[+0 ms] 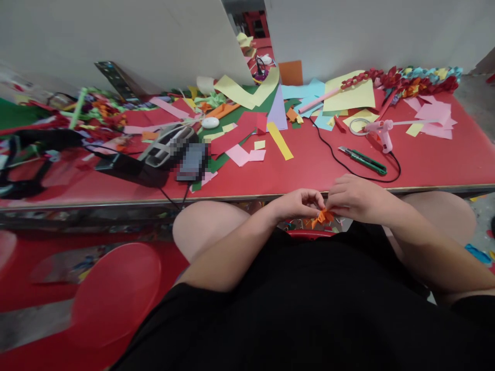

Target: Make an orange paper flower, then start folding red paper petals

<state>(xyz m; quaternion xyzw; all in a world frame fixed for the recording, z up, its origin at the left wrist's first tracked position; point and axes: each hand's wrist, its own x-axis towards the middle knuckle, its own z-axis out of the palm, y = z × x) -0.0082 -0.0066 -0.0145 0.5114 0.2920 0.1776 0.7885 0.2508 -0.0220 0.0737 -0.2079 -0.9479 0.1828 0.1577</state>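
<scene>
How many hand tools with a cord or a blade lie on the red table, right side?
2: a pink hot glue gun with a black cord, and left of it a green utility knife near the table edge. Paper scraps may hide others.

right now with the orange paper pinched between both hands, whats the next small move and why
Probably press the next fold flat. Both the left hand and right hand pinch the small crumpled orange paper piece in mid-air over the lap, just short of the red table edge.
</scene>
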